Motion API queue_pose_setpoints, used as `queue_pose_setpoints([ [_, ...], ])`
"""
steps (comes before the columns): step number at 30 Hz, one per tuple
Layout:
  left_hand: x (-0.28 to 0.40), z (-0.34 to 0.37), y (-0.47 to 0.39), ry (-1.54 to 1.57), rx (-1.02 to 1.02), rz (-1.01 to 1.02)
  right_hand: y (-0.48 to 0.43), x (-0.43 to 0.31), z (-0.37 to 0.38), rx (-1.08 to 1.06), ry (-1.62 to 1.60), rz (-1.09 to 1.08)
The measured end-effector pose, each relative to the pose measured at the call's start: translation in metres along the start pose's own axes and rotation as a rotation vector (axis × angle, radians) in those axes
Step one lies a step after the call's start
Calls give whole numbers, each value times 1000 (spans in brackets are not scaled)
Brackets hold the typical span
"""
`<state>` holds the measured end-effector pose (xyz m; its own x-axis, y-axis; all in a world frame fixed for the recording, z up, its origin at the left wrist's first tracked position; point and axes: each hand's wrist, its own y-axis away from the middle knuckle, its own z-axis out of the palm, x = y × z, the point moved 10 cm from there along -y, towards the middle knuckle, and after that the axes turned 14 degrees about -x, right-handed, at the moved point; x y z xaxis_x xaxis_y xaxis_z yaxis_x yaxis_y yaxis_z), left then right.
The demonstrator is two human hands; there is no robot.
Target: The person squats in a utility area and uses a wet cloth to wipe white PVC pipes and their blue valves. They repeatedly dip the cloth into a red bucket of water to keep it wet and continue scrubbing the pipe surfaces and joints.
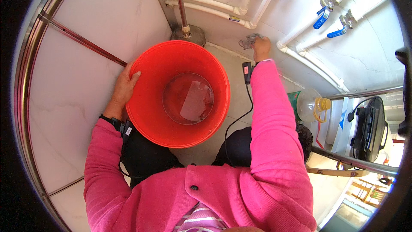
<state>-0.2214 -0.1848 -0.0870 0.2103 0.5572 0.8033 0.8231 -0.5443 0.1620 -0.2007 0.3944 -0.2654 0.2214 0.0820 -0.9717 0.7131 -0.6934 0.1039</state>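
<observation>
A red plastic bucket (151,67) stands tilted between my knees, its mouth facing me. What looks like shallow water covers its bottom and reflects light. My left hand (124,85) grips the bucket's left rim, thumb over the edge and fingers hidden behind the wall. Farther off, my right hand (262,47) is closed on a crumpled grey cloth (248,41) and presses it to the lower part of the marbled tile wall (225,29), just above the floor. The cloth lies below the bend of the white pipes (206,9).
More white pipes (318,61) with blue-handled valves (321,19) run along the wall to the right. A vertical metal pipe (181,3) meets a round base (196,34) behind the bucket. A clear plastic jug (307,104) with a yellow cap and a black case (370,129) are at right.
</observation>
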Motion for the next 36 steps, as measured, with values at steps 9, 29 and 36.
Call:
queue_pose_setpoints([
  [9,-1,-1,1,-22,28,9,65,-165,-47,301,385,-549],
  [29,-10,3,-3,47,-36,-6,87,-136,-45,49,598,-460],
  [36,-9,3,-2,9,-24,-39,70,-144,-25,85,674,-495],
])
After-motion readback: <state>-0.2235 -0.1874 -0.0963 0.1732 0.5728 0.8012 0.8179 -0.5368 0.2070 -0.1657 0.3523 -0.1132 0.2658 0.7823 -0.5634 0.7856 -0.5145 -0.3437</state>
